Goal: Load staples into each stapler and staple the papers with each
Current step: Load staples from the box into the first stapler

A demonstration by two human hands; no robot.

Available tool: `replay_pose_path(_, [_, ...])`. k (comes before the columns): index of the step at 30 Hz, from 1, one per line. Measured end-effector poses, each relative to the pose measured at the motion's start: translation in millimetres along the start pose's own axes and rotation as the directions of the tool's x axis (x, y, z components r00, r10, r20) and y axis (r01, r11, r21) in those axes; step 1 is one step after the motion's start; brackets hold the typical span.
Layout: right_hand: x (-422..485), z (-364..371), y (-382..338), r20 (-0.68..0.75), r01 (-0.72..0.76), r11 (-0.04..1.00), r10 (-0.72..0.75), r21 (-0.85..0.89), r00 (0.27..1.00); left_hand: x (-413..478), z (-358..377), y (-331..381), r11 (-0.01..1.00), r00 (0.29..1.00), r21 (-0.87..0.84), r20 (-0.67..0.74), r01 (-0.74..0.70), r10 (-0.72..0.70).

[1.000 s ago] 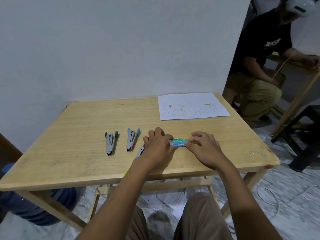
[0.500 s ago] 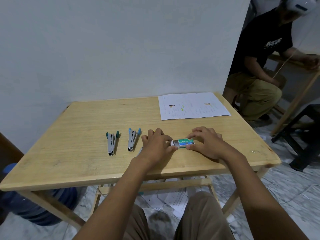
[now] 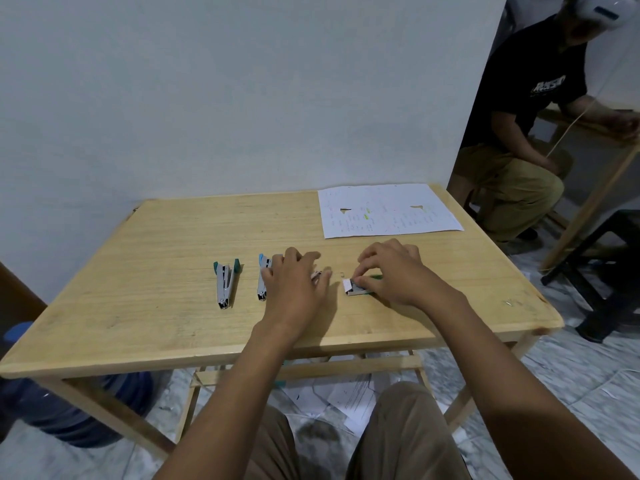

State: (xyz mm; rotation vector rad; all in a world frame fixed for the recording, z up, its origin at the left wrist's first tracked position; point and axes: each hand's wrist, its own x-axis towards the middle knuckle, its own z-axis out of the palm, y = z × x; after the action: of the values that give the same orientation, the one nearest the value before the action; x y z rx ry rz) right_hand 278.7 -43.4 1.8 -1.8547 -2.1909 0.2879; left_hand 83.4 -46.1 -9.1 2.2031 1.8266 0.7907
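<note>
While the knees and scattered papers on the floor point(image 3: 349, 400) fill the bottom of the frame, both forearms reach up over the near edge of the desk point(image 3: 173, 334).

Step in hand, judged: getting staples out of the box, before any loading.

Right hand point(image 3: 391, 271), centre right: fingers point(image 3: 367, 279) pinched closed on the small staple box point(image 3: 354, 287), which lies on the desk with its white inner end showing at the left. Green of the sleeve just visible past the fingers.

Left hand point(image 3: 294, 282), centre: lies palm-down, fingers spread and loosely curled. Something small and pale sits at its fingertips; too blurred to name, and I cannot tell whether the hand grips it.

Staplers: one with blue cap point(image 3: 264, 278) just left of the left hand, partly under it; one with green cap point(image 3: 225, 282) further left, apart. Both lie flat, pointing toward the near edge.

Next move, judged: draw a strip clear of the box, then open a stapler. Strips are brittle, so light pressure is needed.

Farther: papers point(image 3: 388, 209) flat at the upper right corner of the desk, untouched and unstapled. Nothing lies between hands and papers.

Beyond, upper right of the frame: a seated person point(image 3: 519, 133) at another table, well clear. Water bottle point(image 3: 62, 410) on the floor, lower left.
</note>
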Motion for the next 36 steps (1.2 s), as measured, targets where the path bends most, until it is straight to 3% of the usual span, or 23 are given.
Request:
replay_pose_path(6, [14.1, -4.1, -1.6, 0.153, -0.051, 0.997, 0.061, -0.063, 0.986, 2.5, -3.0, -9.8, 0.988, 0.990, 0.100, 0.069, 0.120, -0.127])
replay_pose_path(12, [11.7, -9.4, -7.9, 0.139, -0.020, 1.000, 0.020, -0.003, 0.990, 8.9, 0.0, -11.5, 0.983, 0.983, 0.107, 0.088, 0.150, -0.160])
replay_pose_path(16, [4.5, -12.4, -6.4, 0.041, 0.006, 0.991, -0.012, 0.131, 0.999, 7.0, -1.0, -16.8, 0.991, 0.989, 0.012, 0.064, 0.134, -0.134])
replay_pose_path(23, [-5.3, -6.3, -6.1, -0.134, -0.028, 0.885, 0.102, 0.465, 0.986, 1.6, -15.7, -17.8, 0.947, 0.998, -0.318, 0.050, 0.053, -0.039])
replay_pose_path(26, [-7.3, -7.6, -8.3, -0.218, 0.010, 0.836, 0.131, 0.549, 0.967, 0.0, -27.4, -12.6, 0.820, 0.986, -0.551, 0.135, 0.154, -0.095])
replay_pose_path(30, [-7.5, -5.9, -16.1, -0.250, 0.037, 0.698, 0.206, 0.715, 0.946, -5.4, -31.5, -8.2, 0.562, 0.938, -0.756, 0.322, 0.335, -0.126])
replay_pose_path(36, [-7.5, 3.8, -35.8, -0.212, 0.078, 0.412, 0.290, 0.908, 0.933, -10.0, -20.4, -8.4, 0.161, 0.862, -0.848, 0.506, 0.504, -0.035])
